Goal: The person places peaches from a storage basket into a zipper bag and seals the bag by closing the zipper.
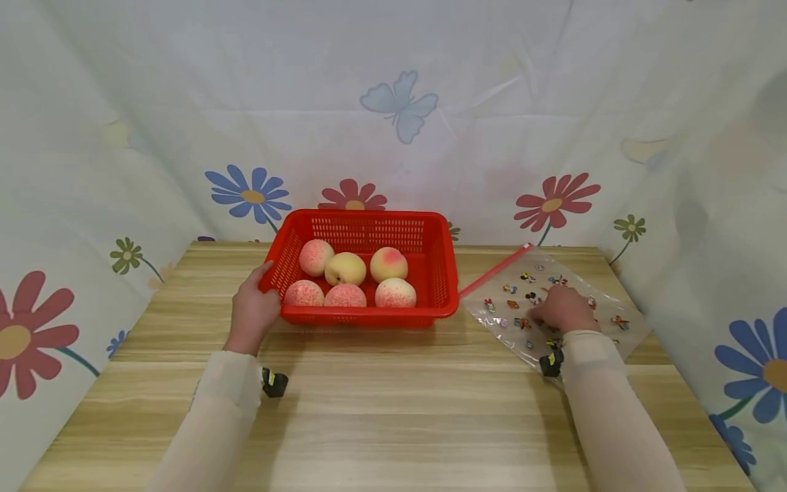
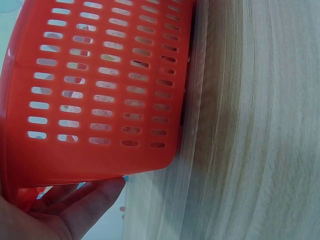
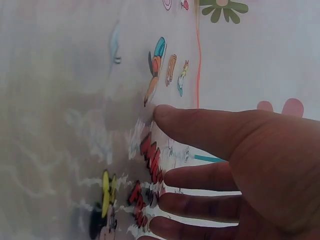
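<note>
A red plastic basket (image 1: 363, 318) with slotted walls stands toward the back of the table, and several peaches (image 1: 346, 269) lie in it. My left hand (image 1: 253, 311) grips the basket's left end near the front corner. In the left wrist view, fingers (image 2: 92, 205) curl around the corner of the basket wall (image 2: 80, 160). To the right lies a clear zip bag (image 1: 492, 290) with a pink slider strip and small cartoon prints. My right hand (image 1: 564, 309) rests on it; in the right wrist view its extended fingers (image 3: 200, 207) and thumb touch the plastic.
The wooden table (image 1: 406, 410) reaches back to a hanging cloth (image 1: 277, 123) printed with flowers and a butterfly. Similar cloth walls stand at both sides. The bag's left corner lies close to the basket's right end.
</note>
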Demonstrator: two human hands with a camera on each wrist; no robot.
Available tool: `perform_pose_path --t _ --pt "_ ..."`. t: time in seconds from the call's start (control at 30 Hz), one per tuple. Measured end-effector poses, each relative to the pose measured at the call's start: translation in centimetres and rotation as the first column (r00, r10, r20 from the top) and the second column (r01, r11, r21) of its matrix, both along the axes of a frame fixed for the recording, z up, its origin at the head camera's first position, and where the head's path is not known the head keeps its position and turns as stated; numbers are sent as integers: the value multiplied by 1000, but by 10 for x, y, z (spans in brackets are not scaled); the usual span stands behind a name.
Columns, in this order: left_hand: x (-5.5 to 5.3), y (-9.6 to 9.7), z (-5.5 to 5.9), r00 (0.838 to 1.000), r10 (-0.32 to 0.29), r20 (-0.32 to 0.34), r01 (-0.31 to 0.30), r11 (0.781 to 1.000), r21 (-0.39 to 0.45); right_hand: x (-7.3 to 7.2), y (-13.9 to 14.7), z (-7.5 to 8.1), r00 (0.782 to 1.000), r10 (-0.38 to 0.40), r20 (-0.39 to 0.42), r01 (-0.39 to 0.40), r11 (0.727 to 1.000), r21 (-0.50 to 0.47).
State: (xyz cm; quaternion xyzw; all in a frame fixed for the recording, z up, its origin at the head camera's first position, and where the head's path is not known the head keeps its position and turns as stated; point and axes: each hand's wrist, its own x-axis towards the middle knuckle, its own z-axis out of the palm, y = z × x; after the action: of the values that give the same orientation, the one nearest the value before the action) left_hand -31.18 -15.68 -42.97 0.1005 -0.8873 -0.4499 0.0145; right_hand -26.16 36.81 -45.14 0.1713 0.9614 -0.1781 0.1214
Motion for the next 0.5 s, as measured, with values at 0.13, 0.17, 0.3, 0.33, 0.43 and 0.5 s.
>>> perform_pose_path --t 0.13,0.17,0.3,0.33,0.43,0.5 --pt "0 -1 -1 1000 -1 -2 1 1000 -3 -2 1 -1 1000 26 9 -26 1000 17" --pt "0 -1 -1 1000 -1 -3 1 1000 -3 -2 2 -1 999 31 11 -31 999 20" --pt "1 0 -1 1000 -1 -6 1 1000 0 -2 2 -1 999 42 20 -42 999 15" --pt "1 0 0 1000 0 -5 0 1000 2 -2 2 -1 999 42 23 -42 999 14" --pt "2 1 1 1000 2 0 -2 1000 9 -2 1 0 999 44 28 -44 999 14" --pt "2 1 1 1000 2 1 -2 1000 12 -2 1 0 999 44 33 -44 999 16"
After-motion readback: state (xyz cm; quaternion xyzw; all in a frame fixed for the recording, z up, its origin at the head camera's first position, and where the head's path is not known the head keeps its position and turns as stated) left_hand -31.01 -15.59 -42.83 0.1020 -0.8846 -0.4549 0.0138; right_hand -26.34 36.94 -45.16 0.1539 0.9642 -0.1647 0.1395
